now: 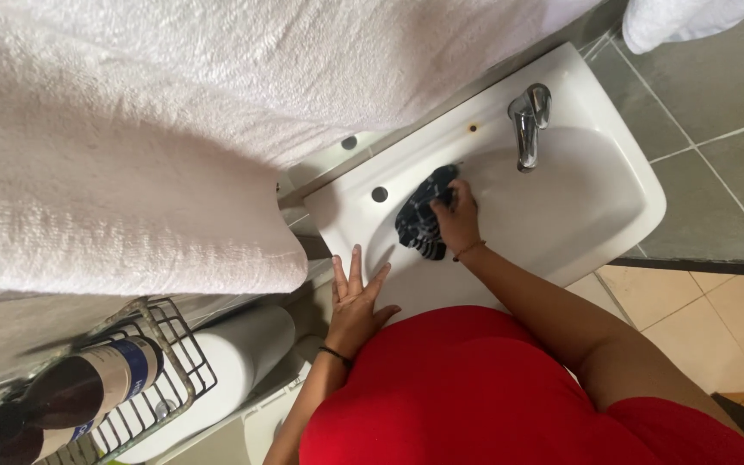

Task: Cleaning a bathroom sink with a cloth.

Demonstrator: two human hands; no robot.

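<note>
A dark striped cloth (424, 215) lies bunched on the inner slope of the white sink (613, 224), near its back rim and to one side of the chrome tap (529, 125). The right hand (458, 220) is closed around the cloth, fingers curled over its top, pressing it against the basin. The left hand (355, 301) lies flat and open on the sink's front edge, fingers spread, holding nothing. A white towel (131, 146) hangs beside the sink, above a wire basket (174, 362) with dark bottles (88, 387).
</note>
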